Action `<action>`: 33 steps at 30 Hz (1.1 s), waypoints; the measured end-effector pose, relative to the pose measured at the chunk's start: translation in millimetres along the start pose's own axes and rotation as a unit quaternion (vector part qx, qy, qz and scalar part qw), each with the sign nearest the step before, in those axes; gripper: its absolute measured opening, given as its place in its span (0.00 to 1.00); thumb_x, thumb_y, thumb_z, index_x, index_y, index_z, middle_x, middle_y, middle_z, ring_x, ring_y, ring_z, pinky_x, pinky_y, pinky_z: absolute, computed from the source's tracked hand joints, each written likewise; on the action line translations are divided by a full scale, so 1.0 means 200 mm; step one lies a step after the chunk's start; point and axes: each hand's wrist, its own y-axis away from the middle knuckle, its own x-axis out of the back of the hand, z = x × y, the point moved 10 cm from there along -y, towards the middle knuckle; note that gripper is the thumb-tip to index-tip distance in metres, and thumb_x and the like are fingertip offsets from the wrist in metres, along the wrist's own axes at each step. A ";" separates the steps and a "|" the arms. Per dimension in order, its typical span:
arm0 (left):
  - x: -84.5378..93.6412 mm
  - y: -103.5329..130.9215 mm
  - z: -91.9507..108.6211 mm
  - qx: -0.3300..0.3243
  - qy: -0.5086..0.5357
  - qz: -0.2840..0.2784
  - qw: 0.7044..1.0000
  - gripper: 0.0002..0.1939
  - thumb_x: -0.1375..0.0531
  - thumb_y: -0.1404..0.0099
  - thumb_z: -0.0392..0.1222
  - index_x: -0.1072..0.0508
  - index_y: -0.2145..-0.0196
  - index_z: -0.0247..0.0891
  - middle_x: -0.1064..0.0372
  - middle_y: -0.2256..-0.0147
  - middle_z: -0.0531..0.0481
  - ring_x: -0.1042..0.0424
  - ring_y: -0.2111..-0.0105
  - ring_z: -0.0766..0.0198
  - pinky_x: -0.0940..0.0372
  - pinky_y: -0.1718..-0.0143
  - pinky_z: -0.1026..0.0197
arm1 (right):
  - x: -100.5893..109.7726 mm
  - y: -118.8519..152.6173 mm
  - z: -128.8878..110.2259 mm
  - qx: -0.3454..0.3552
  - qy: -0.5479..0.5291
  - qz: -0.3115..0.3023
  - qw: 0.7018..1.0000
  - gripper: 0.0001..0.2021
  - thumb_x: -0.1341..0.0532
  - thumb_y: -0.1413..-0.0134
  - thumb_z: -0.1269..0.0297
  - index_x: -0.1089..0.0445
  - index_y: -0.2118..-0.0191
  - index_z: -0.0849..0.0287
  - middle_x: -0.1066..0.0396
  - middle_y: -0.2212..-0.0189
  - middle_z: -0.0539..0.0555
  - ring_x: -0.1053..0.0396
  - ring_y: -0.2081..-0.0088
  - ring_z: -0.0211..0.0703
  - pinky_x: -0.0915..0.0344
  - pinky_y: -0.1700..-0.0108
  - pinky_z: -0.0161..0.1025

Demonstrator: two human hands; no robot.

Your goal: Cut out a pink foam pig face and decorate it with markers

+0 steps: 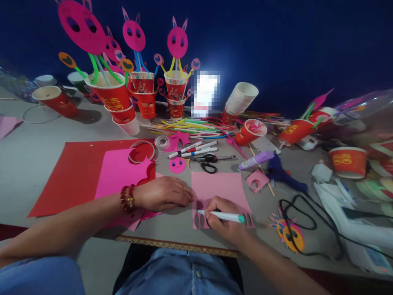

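Observation:
In the head view, my right hand is closed around a white marker with a green end. Its tip points left, at the lower left part of a light pink sheet. Narrow leaf-shaped holes run along the sheet's near edge. My left hand lies palm down with its fingers stretched out, fingertips at the sheet's left edge. Under that forearm are a bright pink sheet with scalloped cuts and a large red sheet.
Beyond the sheet lie several markers, black-handled scissors, a tape roll and a pink face disc. Red paper cups with pink figures stand behind. At right are a blue glue gun and a black cord.

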 end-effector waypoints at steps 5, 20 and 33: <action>0.00 0.00 0.01 -0.008 -0.005 0.003 1.000 0.13 0.52 0.28 0.36 0.30 0.52 0.36 0.26 0.51 0.36 0.32 0.44 0.54 0.39 0.41 0.51 | 0.01 0.00 0.01 -0.003 0.011 0.016 1.000 0.06 0.46 0.47 0.71 0.37 0.74 0.55 0.33 0.80 0.46 0.36 0.78 0.37 0.42 0.74 0.33; -0.01 0.00 0.00 -0.004 -0.015 -0.003 1.000 0.13 0.51 0.28 0.35 0.30 0.51 0.36 0.26 0.51 0.36 0.32 0.44 0.54 0.38 0.42 0.51 | -0.02 0.01 0.06 -0.026 0.036 -0.003 0.999 0.05 0.45 0.48 0.70 0.39 0.73 0.54 0.31 0.79 0.46 0.34 0.77 0.38 0.41 0.72 0.33; 0.00 0.00 0.00 -0.004 -0.018 0.001 1.000 0.13 0.50 0.29 0.34 0.30 0.52 0.37 0.26 0.51 0.37 0.31 0.44 0.54 0.38 0.41 0.51 | -0.01 0.00 0.04 -0.020 0.031 -0.010 0.999 0.06 0.46 0.50 0.70 0.38 0.74 0.55 0.31 0.80 0.47 0.34 0.78 0.38 0.41 0.72 0.34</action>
